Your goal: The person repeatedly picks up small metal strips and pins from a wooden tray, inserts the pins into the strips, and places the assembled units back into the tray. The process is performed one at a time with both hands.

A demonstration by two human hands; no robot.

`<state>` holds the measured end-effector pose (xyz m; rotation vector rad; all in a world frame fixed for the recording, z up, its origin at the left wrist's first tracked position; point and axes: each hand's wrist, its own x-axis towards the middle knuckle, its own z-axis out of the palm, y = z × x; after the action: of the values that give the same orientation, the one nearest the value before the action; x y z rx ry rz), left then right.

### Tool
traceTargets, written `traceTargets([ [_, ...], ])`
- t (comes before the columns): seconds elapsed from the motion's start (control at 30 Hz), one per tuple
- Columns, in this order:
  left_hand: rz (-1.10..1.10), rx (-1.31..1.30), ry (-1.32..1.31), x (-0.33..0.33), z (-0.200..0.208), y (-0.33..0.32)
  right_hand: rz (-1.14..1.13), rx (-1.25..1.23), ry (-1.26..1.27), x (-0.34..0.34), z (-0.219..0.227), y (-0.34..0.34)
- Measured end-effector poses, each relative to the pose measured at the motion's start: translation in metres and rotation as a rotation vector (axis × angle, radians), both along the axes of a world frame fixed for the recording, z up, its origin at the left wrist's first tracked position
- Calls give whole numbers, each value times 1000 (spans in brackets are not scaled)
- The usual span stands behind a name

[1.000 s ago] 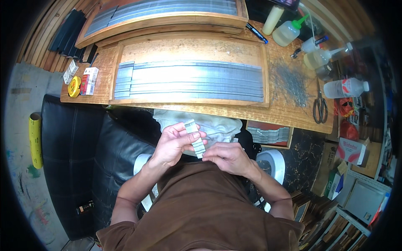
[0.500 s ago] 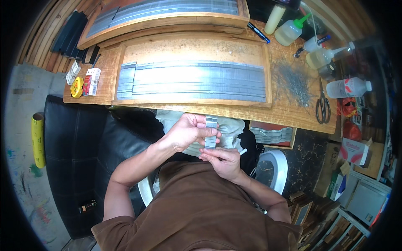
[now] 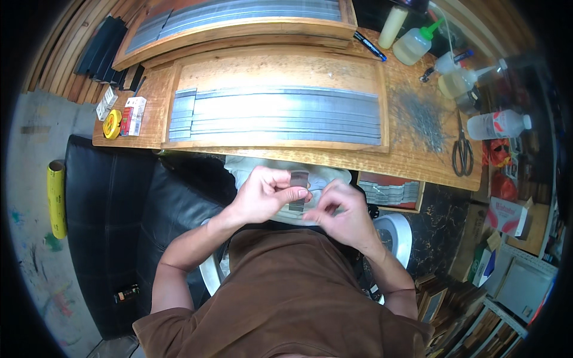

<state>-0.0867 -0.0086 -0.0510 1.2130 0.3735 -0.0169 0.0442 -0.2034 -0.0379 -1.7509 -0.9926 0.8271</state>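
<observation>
Between the thumb and fingers of my left hand (image 3: 268,196) is a short grey banded strip (image 3: 299,178), held upright in front of my lap; it looks metallic. My right hand (image 3: 346,215) is just to the right of the strip's lower end, its fingers bent and blurred by motion. Whether anything is pinched in it does not show. Beyond both hands, a shallow wooden tray (image 3: 274,148) lies on the bench with rows of long grey strips (image 3: 286,119) inside. A pale cloth (image 3: 250,170) lies below the bench edge, behind my hands.
Scissors (image 3: 462,155) and a pile of thin wire-like bits (image 3: 421,119) lie right of the tray. Several bottles, including a green-capped one (image 3: 412,46), stand at the far right. A yellow tape measure (image 3: 111,124) is at left. An open drawer (image 3: 391,192) holds more grey pieces.
My right hand has come off the strip's lower end, moving up and to the right. The strip in my left hand has turned and now looks darker.
</observation>
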Motion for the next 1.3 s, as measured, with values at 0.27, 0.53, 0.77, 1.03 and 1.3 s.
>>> traceTargets([
  [0.27,171,844,-613,28,31,12,-28,582,-292,21,48,63],
  [0.53,150,840,-456,35,22,29,-11,621,-340,36,34,83],
  [0.77,216,719,-474,38,21,24,-36,503,-148,31,43,82],
  [1.03,159,779,-409,32,18,30,-55,583,-213,31,33,82],
  [1.3,189,870,-544,33,26,31,15,566,-174,33,51,82],
])
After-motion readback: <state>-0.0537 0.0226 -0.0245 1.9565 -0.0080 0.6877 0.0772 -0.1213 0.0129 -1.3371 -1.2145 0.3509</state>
